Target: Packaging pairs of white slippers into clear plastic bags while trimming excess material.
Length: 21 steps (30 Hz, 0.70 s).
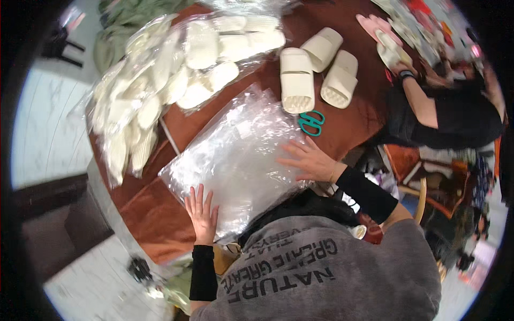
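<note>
Both hands (202, 213) (308, 159) flat on plastic bags (235, 155), teal scissors (311, 122) and slippers (297, 80) beyond.

Bare brown table (350, 128) lies open only in a strip right of the stack of clear plastic bags (235, 155). Teal scissors (311, 122) sit just ahead of the right hand (309, 159), three loose cream slippers (316, 69) beyond, and bagged slippers (160, 80) crowd the far left.
</note>
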Available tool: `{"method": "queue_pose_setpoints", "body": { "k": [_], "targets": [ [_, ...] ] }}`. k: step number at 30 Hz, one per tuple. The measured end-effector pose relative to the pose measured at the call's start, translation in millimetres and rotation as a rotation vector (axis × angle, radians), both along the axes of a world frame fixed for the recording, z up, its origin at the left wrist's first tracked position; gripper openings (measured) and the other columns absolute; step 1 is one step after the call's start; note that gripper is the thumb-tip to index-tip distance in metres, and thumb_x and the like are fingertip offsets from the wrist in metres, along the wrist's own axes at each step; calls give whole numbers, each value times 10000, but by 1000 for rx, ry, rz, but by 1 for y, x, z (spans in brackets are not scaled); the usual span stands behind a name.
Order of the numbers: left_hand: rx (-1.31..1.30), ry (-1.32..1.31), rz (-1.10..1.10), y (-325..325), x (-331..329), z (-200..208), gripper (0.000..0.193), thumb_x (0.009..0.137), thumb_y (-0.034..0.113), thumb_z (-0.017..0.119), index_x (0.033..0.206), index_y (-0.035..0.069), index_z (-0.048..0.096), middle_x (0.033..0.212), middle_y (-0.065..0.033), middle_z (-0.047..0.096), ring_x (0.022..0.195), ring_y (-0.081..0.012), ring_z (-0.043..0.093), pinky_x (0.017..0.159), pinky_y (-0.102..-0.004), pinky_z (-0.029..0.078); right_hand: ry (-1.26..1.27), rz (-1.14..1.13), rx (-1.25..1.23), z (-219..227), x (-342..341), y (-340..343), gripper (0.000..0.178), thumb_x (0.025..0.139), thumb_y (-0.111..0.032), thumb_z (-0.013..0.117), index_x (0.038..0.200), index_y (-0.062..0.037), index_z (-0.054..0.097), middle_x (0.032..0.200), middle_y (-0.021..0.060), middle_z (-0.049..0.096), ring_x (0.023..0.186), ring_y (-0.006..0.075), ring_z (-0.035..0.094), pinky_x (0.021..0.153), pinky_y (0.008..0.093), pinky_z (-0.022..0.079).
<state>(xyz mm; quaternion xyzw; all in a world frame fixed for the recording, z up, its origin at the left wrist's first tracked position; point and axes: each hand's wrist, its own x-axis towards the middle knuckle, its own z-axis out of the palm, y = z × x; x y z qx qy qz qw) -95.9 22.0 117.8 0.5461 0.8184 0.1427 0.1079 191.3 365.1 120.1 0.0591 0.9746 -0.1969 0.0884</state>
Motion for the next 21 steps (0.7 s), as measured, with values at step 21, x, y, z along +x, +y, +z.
{"method": "queue_pose_setpoints", "body": {
  "k": [21],
  "targets": [
    [-80,6,280,-87,18,-31,637,943,437,725,1530,287,528,1674,-122,347,1528,-390,326,1191,-641,301,47,53,-8,-7,-35,-22,789,869,-545,770,1577,-349,483,1727,105,277,1601,403,196,1231,711,177]
  ]
}}
